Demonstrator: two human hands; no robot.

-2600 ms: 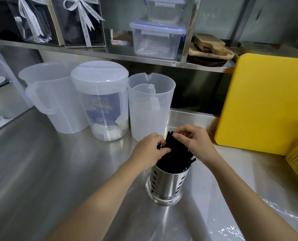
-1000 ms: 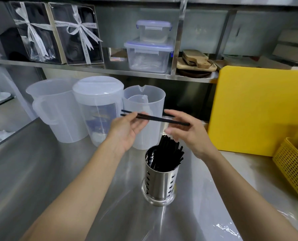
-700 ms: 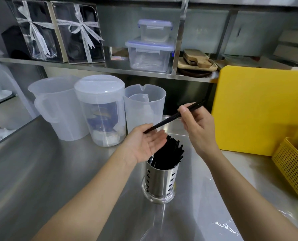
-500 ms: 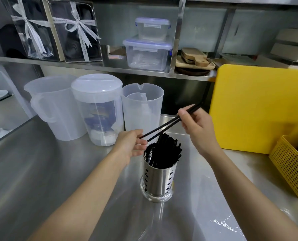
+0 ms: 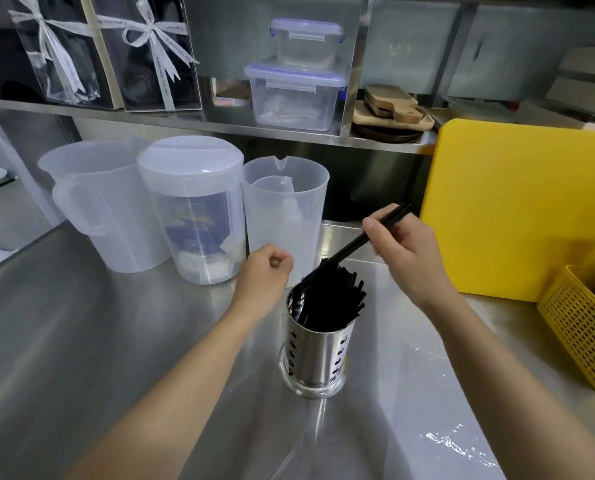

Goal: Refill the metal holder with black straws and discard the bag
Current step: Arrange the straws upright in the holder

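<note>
right hand point(image 5: 405, 251) grip pinching black straws point(image 5: 369, 237) over metal holder point(image 5: 315, 358) | left hand point(image 5: 265, 275) fisted, empty

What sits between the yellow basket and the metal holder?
Head view: only bare steel counter between the yellow basket and metal holder.

A perforated, shiny metal holder point(image 5: 315, 358) stands upright on the steel counter at lower centre of the frame, packed with black straws point(image 5: 330, 299) that lean toward the right. Two more straws point(image 5: 369, 237) slant above it, upper ends up-right. A clear, crumpled bag point(image 5: 452, 441) lies flat at lower right
</note>
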